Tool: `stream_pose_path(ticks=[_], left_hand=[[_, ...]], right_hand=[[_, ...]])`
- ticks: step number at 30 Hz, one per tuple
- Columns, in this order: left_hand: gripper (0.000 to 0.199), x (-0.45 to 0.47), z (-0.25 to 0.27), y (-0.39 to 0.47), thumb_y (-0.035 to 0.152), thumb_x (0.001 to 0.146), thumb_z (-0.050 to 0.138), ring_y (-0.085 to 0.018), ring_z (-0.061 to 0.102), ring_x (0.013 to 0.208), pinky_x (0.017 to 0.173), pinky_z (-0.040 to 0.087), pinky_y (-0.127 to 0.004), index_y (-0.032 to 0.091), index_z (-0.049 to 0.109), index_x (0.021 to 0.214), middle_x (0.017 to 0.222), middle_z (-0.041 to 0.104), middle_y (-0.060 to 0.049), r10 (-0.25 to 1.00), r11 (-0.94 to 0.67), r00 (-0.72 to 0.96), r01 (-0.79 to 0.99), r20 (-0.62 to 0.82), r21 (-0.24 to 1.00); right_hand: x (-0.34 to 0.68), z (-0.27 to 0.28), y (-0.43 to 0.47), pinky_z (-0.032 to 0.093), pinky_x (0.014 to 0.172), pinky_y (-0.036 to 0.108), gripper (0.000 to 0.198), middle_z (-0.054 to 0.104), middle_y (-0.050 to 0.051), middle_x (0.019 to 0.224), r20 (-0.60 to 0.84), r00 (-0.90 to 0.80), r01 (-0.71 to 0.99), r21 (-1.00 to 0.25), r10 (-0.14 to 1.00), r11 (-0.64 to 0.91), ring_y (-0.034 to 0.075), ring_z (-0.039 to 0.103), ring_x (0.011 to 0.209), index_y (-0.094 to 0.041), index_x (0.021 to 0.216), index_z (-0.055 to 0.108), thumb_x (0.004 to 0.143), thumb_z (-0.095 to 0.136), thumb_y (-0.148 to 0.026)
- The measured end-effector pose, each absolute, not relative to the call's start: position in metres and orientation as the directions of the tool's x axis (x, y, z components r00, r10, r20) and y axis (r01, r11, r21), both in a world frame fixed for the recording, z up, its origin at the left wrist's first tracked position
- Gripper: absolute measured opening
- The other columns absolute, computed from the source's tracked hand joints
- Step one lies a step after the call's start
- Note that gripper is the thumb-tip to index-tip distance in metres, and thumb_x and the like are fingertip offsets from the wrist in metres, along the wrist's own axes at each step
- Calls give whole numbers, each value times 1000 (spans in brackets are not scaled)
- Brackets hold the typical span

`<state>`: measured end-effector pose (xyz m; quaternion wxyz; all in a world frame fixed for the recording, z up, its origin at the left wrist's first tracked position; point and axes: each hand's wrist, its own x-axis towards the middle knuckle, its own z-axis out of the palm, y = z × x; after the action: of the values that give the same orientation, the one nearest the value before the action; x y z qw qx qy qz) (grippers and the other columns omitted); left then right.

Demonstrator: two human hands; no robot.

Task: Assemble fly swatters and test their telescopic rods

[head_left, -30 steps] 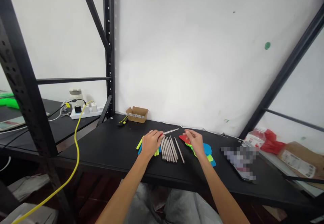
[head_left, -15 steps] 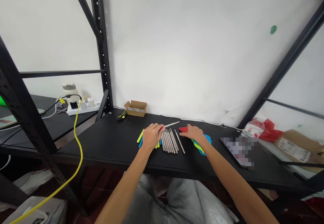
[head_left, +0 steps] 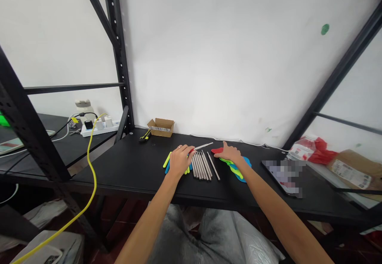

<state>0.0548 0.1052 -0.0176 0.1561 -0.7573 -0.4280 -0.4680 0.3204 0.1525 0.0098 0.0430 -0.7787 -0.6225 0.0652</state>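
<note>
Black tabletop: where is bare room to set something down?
The tabletop is bare at left, between the black-and-yellow tool and front edge, and just right of the flat black pixelated object. Crowded: the middle, with silver metal rods between left hand and right hand.

Your left hand (head_left: 180, 161) held a thin silver rod (head_left: 204, 146), red near your fingers, its bare tip pointing rightward. Yellow-green and blue sticks (head_left: 167, 160) lay partly hidden beside that hand. Silver tubes (head_left: 201, 166) lay side by side between your hands, one slightly apart. A flat red piece (head_left: 217, 151) showed at your right hand (head_left: 230, 151), beside overlapping green and blue pieces (head_left: 236, 171).
</note>
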Motion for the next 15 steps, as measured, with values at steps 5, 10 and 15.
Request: stream_pose_path(ticks=[5,10,15], left_hand=[[24,54,-18,105,37,95,50,-17,60,83,76,45,-29,24,68,103,90,70,-2,508,-587,192,791,839,175],[24,54,-18,105,36,96,49,-17,61,83,77,46,-28,24,68,103,91,70,-3,503,-608,202,774,840,178],[24,55,-17,103,36,95,50,-17,61,83,78,46,-29,24,68,104,89,69,-3,517,-595,190,781,835,190]], right_hand=[[326,13,156,33,96,54,120,41,28,140,-17,220,954,-204,975,-219,48,35,131,-16,152,18,59,67,-74],[333,35,153,33,99,55,113,42,25,138,182,194,907,-408,964,-106,45,36,131,-20,151,22,62,66,-73],[330,52,146,50,84,40,105,58,11,118,299,282,475,-869,911,138,28,61,99,-29,150,22,64,71,-64]])
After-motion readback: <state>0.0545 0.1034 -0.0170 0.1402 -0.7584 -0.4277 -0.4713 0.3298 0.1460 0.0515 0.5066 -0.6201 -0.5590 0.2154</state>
